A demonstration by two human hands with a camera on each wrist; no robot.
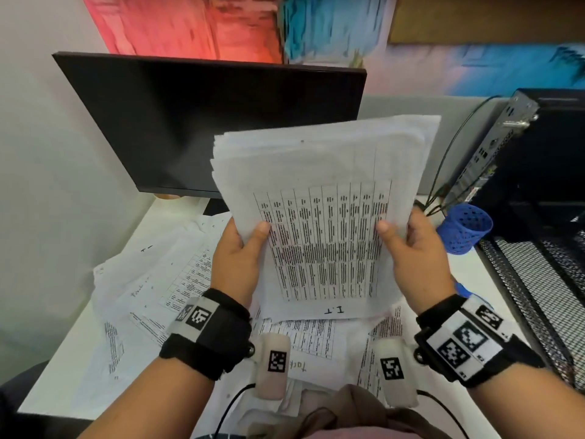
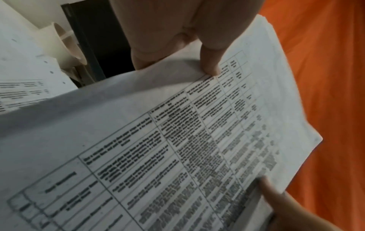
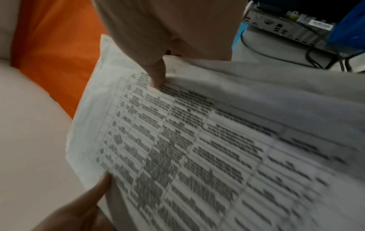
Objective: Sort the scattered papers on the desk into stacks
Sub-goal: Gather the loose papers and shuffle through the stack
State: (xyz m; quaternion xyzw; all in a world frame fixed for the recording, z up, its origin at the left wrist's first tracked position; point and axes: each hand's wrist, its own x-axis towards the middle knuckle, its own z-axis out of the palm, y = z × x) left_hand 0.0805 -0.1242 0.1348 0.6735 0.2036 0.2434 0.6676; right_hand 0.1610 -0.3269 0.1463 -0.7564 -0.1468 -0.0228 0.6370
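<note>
A thick bundle of printed sheets [image 1: 319, 198] with a table on its top page stands tilted above the desk, held up by both hands. My left hand [image 1: 240, 248] grips its left edge, thumb on the front and fingers behind. My right hand [image 1: 408, 248] grips the right edge the same way. The left wrist view shows the bundle [image 2: 177, 140] close up, with my left thumb on the page. In the right wrist view the bundle [image 3: 197, 148] fills the frame, blurred. Loose sheets [image 1: 152, 289] lie scattered on the white desk [image 1: 63, 359] beneath.
A dark monitor [image 1: 205, 122] stands behind the bundle. A blue mesh pen cup [image 1: 465, 229] sits right of my right hand, next to a computer case [image 1: 519, 153] with cables. A black mesh tray [image 1: 544, 280] lies at the right edge.
</note>
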